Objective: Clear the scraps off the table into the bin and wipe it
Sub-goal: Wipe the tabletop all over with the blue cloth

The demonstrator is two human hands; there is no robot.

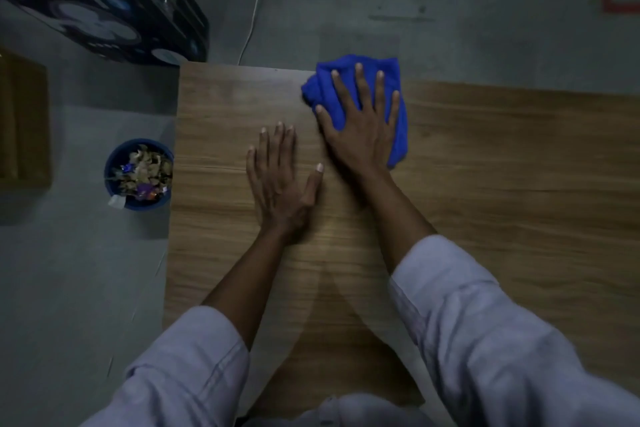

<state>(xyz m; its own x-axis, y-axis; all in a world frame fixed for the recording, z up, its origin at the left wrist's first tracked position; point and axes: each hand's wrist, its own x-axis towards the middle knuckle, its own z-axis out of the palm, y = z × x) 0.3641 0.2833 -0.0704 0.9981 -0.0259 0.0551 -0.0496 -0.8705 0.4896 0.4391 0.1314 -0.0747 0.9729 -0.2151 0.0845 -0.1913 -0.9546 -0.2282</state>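
We look straight down on a wood-grain table (502,184) and a person's two bare hands, both arms in pale sleeves (485,340). The right hand (360,125) lies flat on a bunched blue cloth (399,144), fingers straight and spread, palm pressing down; nothing curls around the fabric. The cloth sits at the far edge of the table, nearer the far left corner, and its top fold appears to lap just over that edge. The left hand (282,180) rests flat on the wood just beside it, toward the left edge, fingers straight and close together, holding nothing. On the floor just beside the table's left edge stands a round blue bin (152,205), filled with scraps (145,170) that look like dry leaves and wrappers.

We judge wiping to be the step in hand. The cloth looks soft, light and limp, so we expect it to crumple and slide with little effort, not lift as one stiff piece. A flat palm over its thick middle should steer it best; pressure near the overhanging fold could push it off the far edge.
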